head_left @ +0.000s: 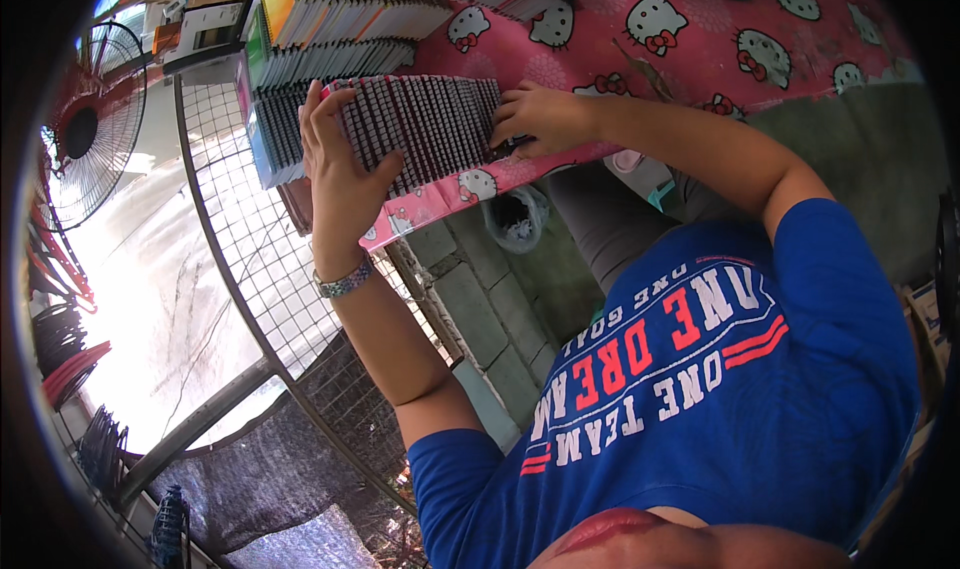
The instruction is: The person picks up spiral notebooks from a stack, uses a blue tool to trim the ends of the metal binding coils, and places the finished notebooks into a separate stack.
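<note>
A row of spiral-bound notebooks (420, 124) stands packed together near the table's front edge, their dark coil bindings facing me and red covers showing between some. My left hand (340, 169) grips the row's left end, fingers over the top corner and thumb against the bindings. At the other end my right hand (548, 119) holds the last notebooks, its fingers curled against them and partly hidden. Between both hands the row leans slightly.
Stacks of other spiral notebooks (335, 19) stand behind and left on a pink cartoon-print tablecloth (600, 44). A plastic bag (515, 219) hangs below the front edge. Left are a wire grid panel (235, 219) and a fan (90, 129).
</note>
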A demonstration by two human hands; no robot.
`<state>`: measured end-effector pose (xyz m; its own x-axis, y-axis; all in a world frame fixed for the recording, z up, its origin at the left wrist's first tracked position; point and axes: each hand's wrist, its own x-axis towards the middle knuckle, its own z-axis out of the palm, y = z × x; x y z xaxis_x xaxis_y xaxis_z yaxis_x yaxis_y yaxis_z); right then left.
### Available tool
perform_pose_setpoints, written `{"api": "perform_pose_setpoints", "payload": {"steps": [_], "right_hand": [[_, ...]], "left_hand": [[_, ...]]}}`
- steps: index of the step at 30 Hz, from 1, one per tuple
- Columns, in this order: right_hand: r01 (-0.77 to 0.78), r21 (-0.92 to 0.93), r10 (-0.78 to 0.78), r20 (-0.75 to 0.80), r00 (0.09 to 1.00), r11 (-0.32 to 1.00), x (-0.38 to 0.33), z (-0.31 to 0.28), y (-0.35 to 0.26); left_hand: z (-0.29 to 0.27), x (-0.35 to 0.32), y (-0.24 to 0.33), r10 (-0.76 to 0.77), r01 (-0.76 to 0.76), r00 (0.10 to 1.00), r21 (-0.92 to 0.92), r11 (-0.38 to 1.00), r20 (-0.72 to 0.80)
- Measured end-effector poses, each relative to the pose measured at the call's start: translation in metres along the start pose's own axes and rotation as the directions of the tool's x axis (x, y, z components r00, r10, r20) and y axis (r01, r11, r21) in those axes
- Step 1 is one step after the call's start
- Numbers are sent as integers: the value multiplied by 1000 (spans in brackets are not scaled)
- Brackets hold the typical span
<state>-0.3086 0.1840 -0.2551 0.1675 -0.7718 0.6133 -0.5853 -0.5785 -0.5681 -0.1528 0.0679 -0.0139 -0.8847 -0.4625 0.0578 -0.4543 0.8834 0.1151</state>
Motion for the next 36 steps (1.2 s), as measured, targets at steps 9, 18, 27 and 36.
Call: {"api": "perform_pose_setpoints", "payload": {"steps": [9,18,27,36], "right_hand": [[-522,289,360,463,810,803,15,-14,-6],[-221,50,205,223,953,974,-6,-1,2],[-418,221,303,415,858,881,2,-5,11],[-229,-433,261,15,965,872,-60,-1,11]], "left_hand": [[0,-1,1,-17,17,1000,-18,1000,-3],[1,0,1,-25,25,1000,-16,1000,-5],[-1,-2,0,-25,25,1000,-17,1000,-10],[43,-10,92,161,-378,921,720,582,353]]}}
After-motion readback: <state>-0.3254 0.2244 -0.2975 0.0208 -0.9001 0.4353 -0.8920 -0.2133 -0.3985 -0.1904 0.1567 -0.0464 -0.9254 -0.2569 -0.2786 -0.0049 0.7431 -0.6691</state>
